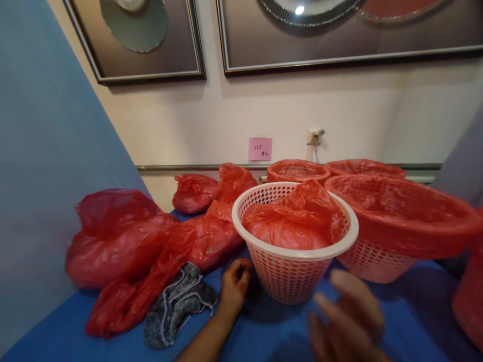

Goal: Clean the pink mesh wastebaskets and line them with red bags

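A white perforated plastic basket (290,271) stands upright on the blue cloth, holding a bunched red plastic bag (298,221). Close to the basket's lower left side, my left hand (234,285) has its fingers curled in towards the thumb; whether anything lies inside them is hidden. My right hand (345,322), smeared by motion, is in front of the basket on the right, fingers apart and nothing seen in them. Left of my left forearm lies a crumpled dark patterned cloth piece with white edging (177,304).
Several filled red plastic bags (116,241) lie on the left. Baskets lined with red bags (400,206) stand to the right and behind. A pink note (260,149) and a socket with a plug (314,138) are on the wall, below framed pictures (339,40).
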`<control>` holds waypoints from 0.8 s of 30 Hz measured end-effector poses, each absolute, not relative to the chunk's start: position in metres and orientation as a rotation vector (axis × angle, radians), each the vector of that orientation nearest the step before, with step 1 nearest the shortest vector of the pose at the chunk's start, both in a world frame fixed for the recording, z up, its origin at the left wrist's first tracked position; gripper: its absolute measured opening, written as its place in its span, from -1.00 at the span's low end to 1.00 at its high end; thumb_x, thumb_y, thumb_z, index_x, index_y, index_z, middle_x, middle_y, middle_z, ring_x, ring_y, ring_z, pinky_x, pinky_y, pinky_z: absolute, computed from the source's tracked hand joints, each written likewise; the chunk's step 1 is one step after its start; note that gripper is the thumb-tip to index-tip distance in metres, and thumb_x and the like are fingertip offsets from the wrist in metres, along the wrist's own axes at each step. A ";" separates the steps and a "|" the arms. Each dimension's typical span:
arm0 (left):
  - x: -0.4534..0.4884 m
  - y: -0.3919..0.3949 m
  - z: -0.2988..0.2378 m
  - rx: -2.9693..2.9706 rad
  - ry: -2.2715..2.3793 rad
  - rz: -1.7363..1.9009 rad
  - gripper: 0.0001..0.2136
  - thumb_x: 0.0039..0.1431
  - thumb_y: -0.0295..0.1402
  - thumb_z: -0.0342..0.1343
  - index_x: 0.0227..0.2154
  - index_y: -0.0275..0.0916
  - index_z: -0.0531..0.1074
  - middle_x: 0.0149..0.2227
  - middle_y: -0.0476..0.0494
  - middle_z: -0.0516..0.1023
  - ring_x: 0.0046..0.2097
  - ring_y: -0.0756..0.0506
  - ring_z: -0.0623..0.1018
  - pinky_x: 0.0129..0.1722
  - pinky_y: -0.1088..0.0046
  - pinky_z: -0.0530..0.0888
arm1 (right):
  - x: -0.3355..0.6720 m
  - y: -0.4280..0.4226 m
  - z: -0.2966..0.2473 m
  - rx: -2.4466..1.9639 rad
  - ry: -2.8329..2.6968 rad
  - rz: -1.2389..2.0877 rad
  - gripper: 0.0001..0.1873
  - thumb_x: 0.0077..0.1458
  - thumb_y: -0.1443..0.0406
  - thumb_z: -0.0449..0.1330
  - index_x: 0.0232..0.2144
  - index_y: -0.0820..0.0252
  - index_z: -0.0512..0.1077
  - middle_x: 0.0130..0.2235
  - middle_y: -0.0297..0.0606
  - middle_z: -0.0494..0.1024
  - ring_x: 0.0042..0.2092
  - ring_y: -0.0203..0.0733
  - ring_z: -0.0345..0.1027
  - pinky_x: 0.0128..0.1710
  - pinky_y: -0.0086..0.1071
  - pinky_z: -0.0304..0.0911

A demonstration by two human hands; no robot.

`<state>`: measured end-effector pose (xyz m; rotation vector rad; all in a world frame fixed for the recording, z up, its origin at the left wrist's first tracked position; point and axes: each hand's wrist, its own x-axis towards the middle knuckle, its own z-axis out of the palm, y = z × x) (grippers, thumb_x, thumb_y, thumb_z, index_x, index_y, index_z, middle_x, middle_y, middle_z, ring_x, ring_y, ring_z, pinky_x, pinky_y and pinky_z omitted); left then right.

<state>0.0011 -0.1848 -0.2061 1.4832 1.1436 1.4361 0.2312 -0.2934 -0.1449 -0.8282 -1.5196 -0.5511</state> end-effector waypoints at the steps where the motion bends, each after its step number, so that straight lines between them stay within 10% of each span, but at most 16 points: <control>1: 0.001 -0.184 -0.205 1.486 1.142 1.435 -0.90 0.05 -0.31 0.22 -0.43 -0.22 0.58 -0.38 -0.11 0.62 -0.32 -0.13 0.56 -0.29 0.39 0.50 | 0.241 -0.292 -0.125 -0.927 -1.432 -0.595 -0.23 0.12 0.35 0.27 0.36 -0.12 0.24 0.23 -0.11 0.39 0.11 0.17 0.39 0.02 0.04 0.40; 10: 0.009 -0.200 -0.199 1.544 1.235 1.488 -0.90 0.08 -0.32 0.15 -0.45 -0.17 0.53 -0.43 -0.12 0.63 -0.41 -0.16 0.62 -0.39 0.31 0.58 | 0.294 -0.251 -0.094 -0.998 -1.745 -0.583 -0.71 0.33 0.14 0.05 -0.04 0.13 0.42 -0.11 -0.12 0.54 -0.05 0.08 0.42 0.06 0.01 0.20; 16: -0.043 -0.216 -0.164 1.716 1.492 1.747 -0.76 0.17 -0.27 0.21 -0.09 -0.04 0.57 -0.04 -0.20 0.67 -0.07 -0.31 0.68 -0.06 0.08 0.64 | 0.298 -0.252 -0.104 -0.997 -1.763 -0.557 -0.74 0.32 0.12 0.07 -0.04 0.05 0.40 -0.12 -0.10 0.52 -0.06 0.17 0.42 0.06 0.11 0.18; 24: -0.213 -0.156 -0.038 1.561 2.287 1.960 -0.25 0.13 -0.20 0.32 0.25 -0.53 0.18 0.44 -0.56 0.13 0.48 -0.49 0.07 0.42 -0.11 0.05 | 0.296 -0.250 -0.109 -1.011 -1.711 -0.521 -0.54 0.32 0.08 0.04 0.23 -0.23 0.29 -0.09 -0.10 0.53 -0.03 0.33 0.42 0.08 0.27 0.19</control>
